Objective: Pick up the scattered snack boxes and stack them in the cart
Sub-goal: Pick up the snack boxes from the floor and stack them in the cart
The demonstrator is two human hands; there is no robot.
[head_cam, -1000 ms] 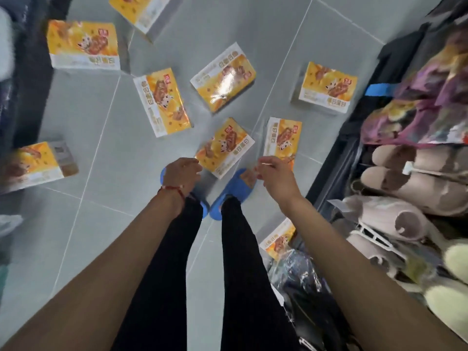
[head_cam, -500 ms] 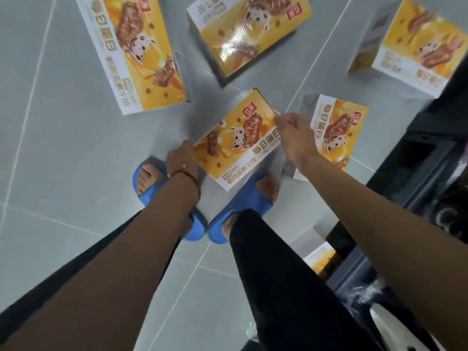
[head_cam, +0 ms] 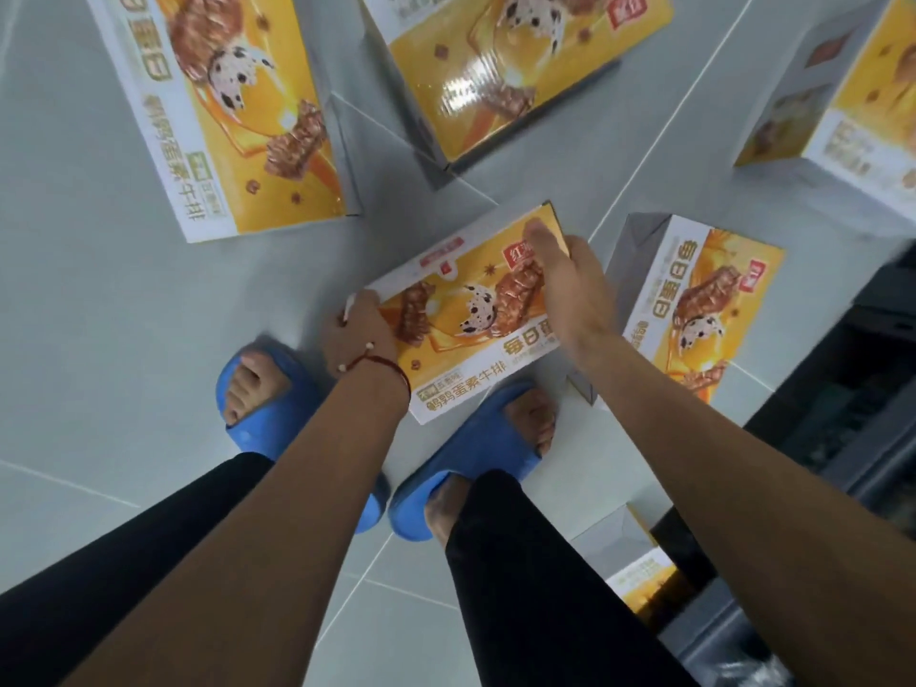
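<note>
Since half a second back, both hands have closed on one snack box. The right hand has slid onto its far corner, the left hand onto the opposite end.

- Right thumb lies on the printed face, fingers wrapped over the edge.
- Left fingers curl round the short edge.
- The box sits between the two grips, just beyond the blue slippers. We cannot tell if it is clear of the tiled floor.

To do it well, we lift level with grips at opposite ends so it doesn't hinge. A second box lies just outside the right fingers, so we swing over it, not through. The cart stands further out that side.
</note>
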